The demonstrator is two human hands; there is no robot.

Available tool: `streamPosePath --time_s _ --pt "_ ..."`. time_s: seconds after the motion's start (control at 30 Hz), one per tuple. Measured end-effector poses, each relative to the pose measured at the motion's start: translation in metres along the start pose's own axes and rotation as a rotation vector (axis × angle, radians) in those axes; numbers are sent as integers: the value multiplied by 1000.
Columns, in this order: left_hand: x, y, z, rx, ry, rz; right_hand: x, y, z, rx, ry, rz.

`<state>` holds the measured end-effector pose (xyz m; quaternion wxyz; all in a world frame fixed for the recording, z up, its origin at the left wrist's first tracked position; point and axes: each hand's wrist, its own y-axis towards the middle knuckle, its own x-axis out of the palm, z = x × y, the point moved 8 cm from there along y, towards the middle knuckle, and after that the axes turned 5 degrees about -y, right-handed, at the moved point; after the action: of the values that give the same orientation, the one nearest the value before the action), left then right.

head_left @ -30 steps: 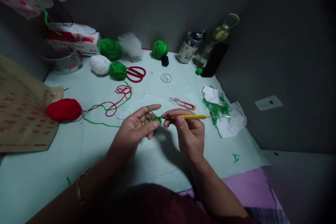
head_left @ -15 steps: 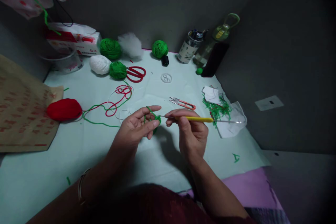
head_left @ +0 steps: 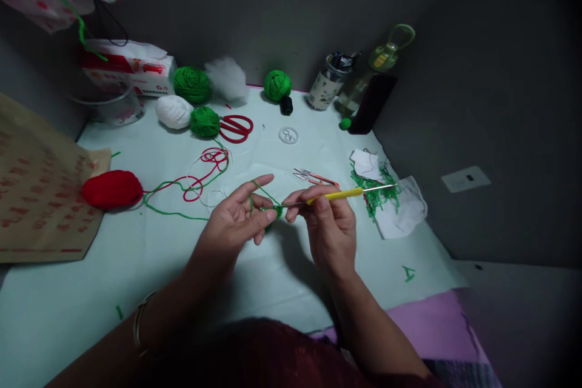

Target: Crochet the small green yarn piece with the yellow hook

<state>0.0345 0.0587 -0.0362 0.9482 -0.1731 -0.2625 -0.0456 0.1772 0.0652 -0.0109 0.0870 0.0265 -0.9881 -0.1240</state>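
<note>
My left hand [head_left: 236, 213] pinches a small green crochet piece [head_left: 273, 212] between thumb and fingers, partly hidden by them. Green yarn [head_left: 266, 192] runs from the raised left index finger down to the piece. In my right hand [head_left: 331, 227] is a yellow-handled crochet hook [head_left: 341, 195], held like a pen. Its left metal tip meets the green piece, and its other metal end points right and slightly up. Just beyond the right hand lie orange-handled thread snips [head_left: 321, 178], partly covered by the fingers.
Loose red, white and green strands trail left to a red yarn ball [head_left: 113, 190]. Red-handled scissors [head_left: 236, 128], a small green yarn bundle [head_left: 205, 122] and a round dish [head_left: 288, 135] lie farther back. Green scraps [head_left: 375, 191] are at right, near a paper bag's [head_left: 50, 188] opposite side.
The hook has tilted, its right end rising and shifting left. My right hand has moved slightly left, and the yarn from the left index finger now stretches straighter toward the hook tip.
</note>
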Motion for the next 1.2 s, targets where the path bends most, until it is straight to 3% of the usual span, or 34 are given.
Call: streamPosePath --time_s 0.17,0.37,0.5,0.57,0.63,0.73,0.8,0.93,1.0,1.1,1.2 --pt "-3 -3 7 82 92 47 1 -5 -15 -133 -212 -10" --pt "-6 -4 9 144 147 94 17 -21 -37 -465 -605 -116" --pt "1 -2 -6 -29 -22 -16 27 -30 -40 -595 -974 -158" --pt "6 -1 -15 -153 -157 -83 25 -30 -43 -606 -943 -131" --pt "6 -1 -17 -191 -255 -93 14 -24 -44 -521 -717 -44" --pt "2 1 -9 -118 -251 -56 0 -10 -29 -280 -338 60" --pt "3 0 -6 -72 -179 -57 3 -5 -20 -192 -244 39" --pt "1 0 -3 7 -68 -21 10 -7 -19 -219 -332 -7" --pt "0 0 -6 10 -86 -1 14 -13 -25 -330 -512 -31" --pt "3 2 -16 -102 -189 -57 22 -23 -36 -548 -783 -83" --pt "5 3 -19 -177 -299 -86 8 -17 -38 -482 -634 7"
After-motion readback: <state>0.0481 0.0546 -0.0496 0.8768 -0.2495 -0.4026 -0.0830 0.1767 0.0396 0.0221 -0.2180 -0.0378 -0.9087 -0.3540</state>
